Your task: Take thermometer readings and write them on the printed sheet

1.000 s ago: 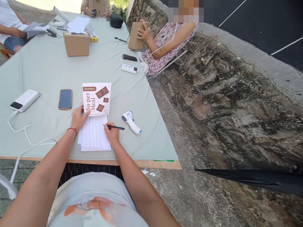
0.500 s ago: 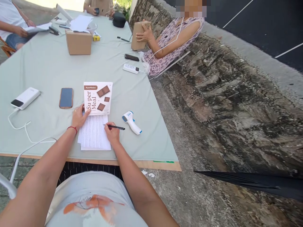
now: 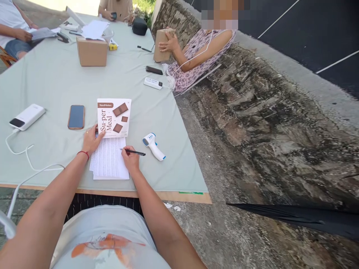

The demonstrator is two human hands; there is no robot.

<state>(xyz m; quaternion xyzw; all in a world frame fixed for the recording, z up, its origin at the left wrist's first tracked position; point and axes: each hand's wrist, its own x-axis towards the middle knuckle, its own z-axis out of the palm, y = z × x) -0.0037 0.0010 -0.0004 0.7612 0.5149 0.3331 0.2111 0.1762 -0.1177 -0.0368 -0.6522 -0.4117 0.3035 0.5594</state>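
Note:
My left hand (image 3: 92, 139) grips the lower left corner of a white box with brown chocolate pictures (image 3: 114, 117), thumb on its front face. The box is tilted up above the top end of some written sheets of paper (image 3: 109, 158). In my right hand (image 3: 131, 158) is a black pen (image 3: 134, 151), its tip pointing left over the right side of the sheets; whether it touches the paper I cannot tell. To the right of that hand lies a white and blue infrared thermometer (image 3: 153, 146). A phone in a brown case (image 3: 76, 117) rests left of the box.
A white power bank (image 3: 27, 117) with a white cable lies at the left. Farther back are a cardboard box (image 3: 92, 52) with papers on top, a dark phone (image 3: 154, 70) and a white device (image 3: 153, 83). Another person holds a carton (image 3: 162, 45). A stone wall (image 3: 252, 130) runs along the right.
The whole view has shifted slightly, so things appear a little farther left and lower. Both hands keep their hold on the box and the pen.

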